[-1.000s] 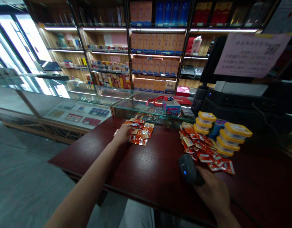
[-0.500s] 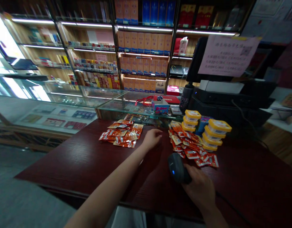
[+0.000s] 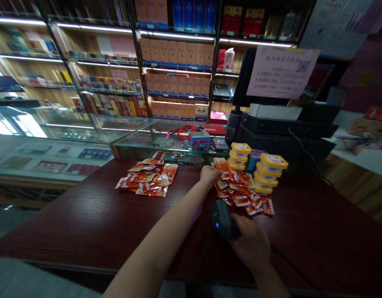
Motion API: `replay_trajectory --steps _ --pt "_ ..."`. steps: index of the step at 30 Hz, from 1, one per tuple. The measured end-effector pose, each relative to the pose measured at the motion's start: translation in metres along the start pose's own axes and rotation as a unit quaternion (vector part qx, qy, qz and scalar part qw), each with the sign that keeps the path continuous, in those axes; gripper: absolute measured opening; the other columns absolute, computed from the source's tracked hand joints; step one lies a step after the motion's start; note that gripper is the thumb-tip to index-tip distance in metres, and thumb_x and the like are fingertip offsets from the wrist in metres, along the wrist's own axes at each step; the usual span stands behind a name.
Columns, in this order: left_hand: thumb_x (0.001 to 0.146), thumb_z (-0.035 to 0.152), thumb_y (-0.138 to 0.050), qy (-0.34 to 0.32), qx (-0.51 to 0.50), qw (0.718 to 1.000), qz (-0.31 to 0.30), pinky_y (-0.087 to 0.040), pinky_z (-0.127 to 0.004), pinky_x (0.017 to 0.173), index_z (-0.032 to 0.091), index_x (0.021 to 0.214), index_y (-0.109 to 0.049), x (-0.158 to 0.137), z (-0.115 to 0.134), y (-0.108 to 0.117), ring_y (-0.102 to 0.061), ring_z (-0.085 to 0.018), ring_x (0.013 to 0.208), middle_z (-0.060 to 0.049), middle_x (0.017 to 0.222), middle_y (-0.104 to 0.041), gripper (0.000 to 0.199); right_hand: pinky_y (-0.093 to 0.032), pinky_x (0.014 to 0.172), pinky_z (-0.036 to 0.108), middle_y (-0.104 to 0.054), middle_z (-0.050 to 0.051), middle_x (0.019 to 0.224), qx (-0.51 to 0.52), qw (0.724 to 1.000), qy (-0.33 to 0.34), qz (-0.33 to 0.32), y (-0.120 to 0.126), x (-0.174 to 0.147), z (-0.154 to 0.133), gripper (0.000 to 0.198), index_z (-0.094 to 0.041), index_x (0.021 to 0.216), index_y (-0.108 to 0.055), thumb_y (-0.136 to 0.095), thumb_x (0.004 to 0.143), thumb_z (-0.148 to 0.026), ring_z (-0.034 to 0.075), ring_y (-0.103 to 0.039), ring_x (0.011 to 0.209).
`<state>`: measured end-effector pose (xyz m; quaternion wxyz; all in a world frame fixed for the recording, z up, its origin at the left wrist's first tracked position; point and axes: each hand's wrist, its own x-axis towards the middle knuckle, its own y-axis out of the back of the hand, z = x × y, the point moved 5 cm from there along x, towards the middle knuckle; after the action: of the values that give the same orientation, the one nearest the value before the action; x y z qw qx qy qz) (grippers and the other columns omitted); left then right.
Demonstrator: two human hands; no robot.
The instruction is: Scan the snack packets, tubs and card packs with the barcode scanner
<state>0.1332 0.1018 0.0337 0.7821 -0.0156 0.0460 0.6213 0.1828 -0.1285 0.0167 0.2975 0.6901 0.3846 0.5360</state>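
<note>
My right hand (image 3: pixel 251 240) is wrapped around a black barcode scanner (image 3: pixel 222 220), which shows a small blue light and trails a cable. Stretched forward, my left hand (image 3: pixel 210 175) is at the left edge of a heap of shiny orange snack packets (image 3: pixel 240 194). Its fingers are pinched on one packet (image 3: pixel 221 164) at the heap's upper left; the fingertips are partly hidden. A second pile of similar orange packets (image 3: pixel 152 182) lies on the dark wooden counter, left of my left hand.
Yellow-lidded tubs stand in two stacks, one (image 3: pixel 239 156) behind the packet heap and another (image 3: pixel 268 174) to its right. A glass display case (image 3: pixel 131 140) borders the counter's back. A monitor with a pink paper sign (image 3: pixel 277 72) stands at the back right. Shelves of boxes line the wall.
My left hand has moved right from between the two piles to the right-hand heap, closing on a packet there. My right hand still holds the scanner. The view has turned slightly right.
</note>
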Motion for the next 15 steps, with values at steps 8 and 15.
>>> replay_trajectory --steps 8,15 --pt "0.063 0.028 -0.073 -0.086 -0.08 0.993 0.01 -0.041 -0.018 0.042 0.016 0.059 -0.05 -0.04 -0.009 0.068 -0.051 -0.008 0.041 0.004 0.05 -0.056 0.026 -0.042 0.075 0.03 -0.069 0.004 0.092 0.011 1.0 -0.008 -0.016 -0.003 0.0 0.002 0.032 -0.021 0.105 -0.06 -0.055 0.075 -0.013 0.02 -0.064 0.085" --pt "0.062 0.033 -0.074 -0.085 -0.098 0.991 -0.009 -0.052 -0.024 0.049 0.016 0.068 -0.05 -0.059 -0.047 0.094 -0.06 -0.012 0.048 0.002 0.055 -0.059 0.03 -0.046 0.075 0.034 -0.071 0.006 0.1 0.066 0.997 -0.031 -0.038 0.006 0.01 -0.006 0.035 -0.02 0.107 -0.061 -0.056 0.073 -0.019 0.024 -0.066 0.088"
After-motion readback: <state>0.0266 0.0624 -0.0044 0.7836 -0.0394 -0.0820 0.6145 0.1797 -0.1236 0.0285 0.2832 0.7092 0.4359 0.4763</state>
